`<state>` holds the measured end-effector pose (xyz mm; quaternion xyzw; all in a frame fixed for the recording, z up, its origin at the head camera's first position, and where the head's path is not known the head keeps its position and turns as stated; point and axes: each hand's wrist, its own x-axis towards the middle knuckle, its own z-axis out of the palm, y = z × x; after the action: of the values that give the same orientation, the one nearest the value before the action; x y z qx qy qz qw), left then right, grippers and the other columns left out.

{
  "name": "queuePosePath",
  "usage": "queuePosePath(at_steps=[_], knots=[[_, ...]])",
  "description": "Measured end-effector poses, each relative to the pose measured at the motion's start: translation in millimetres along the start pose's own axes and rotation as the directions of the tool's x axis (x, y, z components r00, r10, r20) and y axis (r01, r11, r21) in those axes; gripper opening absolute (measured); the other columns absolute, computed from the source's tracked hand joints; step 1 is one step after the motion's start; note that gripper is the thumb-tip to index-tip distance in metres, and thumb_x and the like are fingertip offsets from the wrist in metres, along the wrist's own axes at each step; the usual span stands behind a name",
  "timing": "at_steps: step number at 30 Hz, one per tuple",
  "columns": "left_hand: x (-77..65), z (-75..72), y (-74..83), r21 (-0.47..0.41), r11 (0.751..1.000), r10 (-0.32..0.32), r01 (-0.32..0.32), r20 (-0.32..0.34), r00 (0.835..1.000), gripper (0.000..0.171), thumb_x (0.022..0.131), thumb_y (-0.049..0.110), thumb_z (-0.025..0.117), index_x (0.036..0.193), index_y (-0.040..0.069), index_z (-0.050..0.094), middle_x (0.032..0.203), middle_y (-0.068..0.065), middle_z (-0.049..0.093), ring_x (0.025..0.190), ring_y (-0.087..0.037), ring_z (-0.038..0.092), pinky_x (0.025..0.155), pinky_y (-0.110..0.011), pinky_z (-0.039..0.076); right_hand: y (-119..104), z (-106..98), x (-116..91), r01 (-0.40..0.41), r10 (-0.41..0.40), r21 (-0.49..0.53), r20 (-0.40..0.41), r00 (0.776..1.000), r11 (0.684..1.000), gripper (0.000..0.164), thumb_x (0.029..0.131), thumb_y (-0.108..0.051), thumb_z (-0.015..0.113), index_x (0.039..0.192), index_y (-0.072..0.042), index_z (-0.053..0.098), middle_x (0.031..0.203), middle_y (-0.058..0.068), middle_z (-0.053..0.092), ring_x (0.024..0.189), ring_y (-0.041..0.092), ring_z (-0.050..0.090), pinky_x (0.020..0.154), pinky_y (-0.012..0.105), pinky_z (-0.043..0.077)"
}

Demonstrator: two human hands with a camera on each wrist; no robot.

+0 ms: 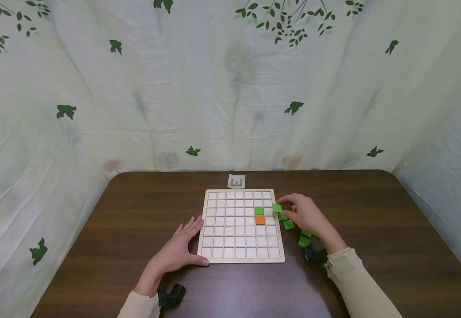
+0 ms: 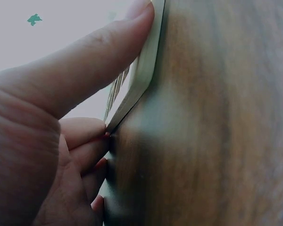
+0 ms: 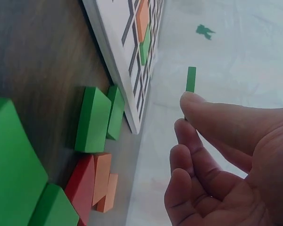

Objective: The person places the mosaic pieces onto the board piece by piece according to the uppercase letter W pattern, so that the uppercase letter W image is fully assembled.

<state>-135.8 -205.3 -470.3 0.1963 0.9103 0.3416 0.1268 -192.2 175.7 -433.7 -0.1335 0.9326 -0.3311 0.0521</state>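
Observation:
My right hand (image 1: 305, 215) pinches a green square tile (image 1: 277, 207) between thumb and fingers, over the right edge of a white gridded board (image 1: 229, 241). In the right wrist view the held tile (image 3: 191, 79) stands up edge-on above the thumb tip. On the board, a green tile (image 1: 259, 210) lies directly above an orange tile (image 1: 260, 220) in the same column. My left hand (image 1: 176, 252) rests against the board's left side, fingers stretched along the edge and thumb at the near left corner. In the left wrist view that thumb (image 2: 99, 59) lies along the pale wooden rim.
Loose green tiles (image 1: 288, 225) lie right of the board, beneath my right hand and wrist. Among them the right wrist view shows a red tile (image 3: 82, 188) and orange ones (image 3: 102, 179). A small printed card (image 1: 236, 181) lies behind the board on the brown table (image 1: 154, 194).

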Motion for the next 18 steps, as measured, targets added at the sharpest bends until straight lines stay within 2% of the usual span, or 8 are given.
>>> queuePosePath(at_steps=[10,18], knots=[[-0.5,-0.1,-0.1,-0.001,1.000,0.000,0.000,-0.001,1.000,0.117,0.071,0.044,0.090,0.157,-0.001,0.025,0.165,-0.014,0.020,0.154,-0.033,0.009,0.122,-0.056,0.004,-6.1,8.4,-5.3,0.049,-0.049,0.000,0.013,0.999,0.999,0.029,0.091,-0.008,0.074,0.120,-0.007,0.072,0.114,0.007,0.067,0.094,0.020,0.061,0.079,0.038,0.054],[0.1,-0.4,-0.7,0.000,1.000,-0.007,0.007,0.002,1.000,0.117,0.071,0.045,0.090,0.158,0.000,0.025,0.165,-0.014,0.020,0.154,-0.032,0.009,0.122,-0.056,0.004,-10.8,13.5,-9.5,0.065,-0.065,-0.004,0.028,0.997,0.998,0.029,0.091,-0.010,0.075,0.120,-0.009,0.072,0.115,0.003,0.068,0.100,0.022,0.061,0.084,0.040,0.053]])
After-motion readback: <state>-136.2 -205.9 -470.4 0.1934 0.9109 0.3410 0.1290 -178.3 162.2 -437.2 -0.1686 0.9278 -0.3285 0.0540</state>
